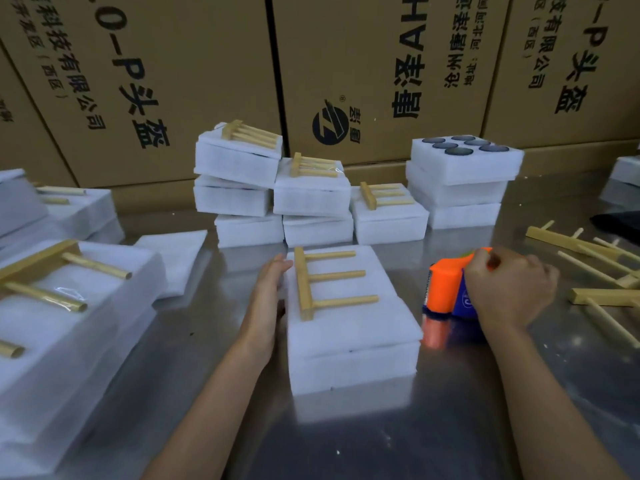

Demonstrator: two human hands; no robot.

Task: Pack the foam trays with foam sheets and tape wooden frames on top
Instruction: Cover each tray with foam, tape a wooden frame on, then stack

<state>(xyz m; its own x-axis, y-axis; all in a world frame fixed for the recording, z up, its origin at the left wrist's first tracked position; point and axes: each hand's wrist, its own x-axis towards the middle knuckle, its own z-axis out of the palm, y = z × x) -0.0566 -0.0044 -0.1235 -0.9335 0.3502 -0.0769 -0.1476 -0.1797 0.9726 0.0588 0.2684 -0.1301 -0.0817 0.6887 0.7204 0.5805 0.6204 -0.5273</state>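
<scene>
Foam tray (349,327) lies between both hands.

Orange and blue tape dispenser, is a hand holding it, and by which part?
Yes. The right hand grips the orange and blue tape dispenser by its top handle. The left hand holds nothing, resting flat against the white foam tray.

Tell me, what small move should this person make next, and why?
Probably bring the tape dispenser, gripped by the right hand, over onto the foam pack. The wooden frame lies on top with no tape that I can see, and the left hand rests flat against the pack's side, steadying it.
</scene>
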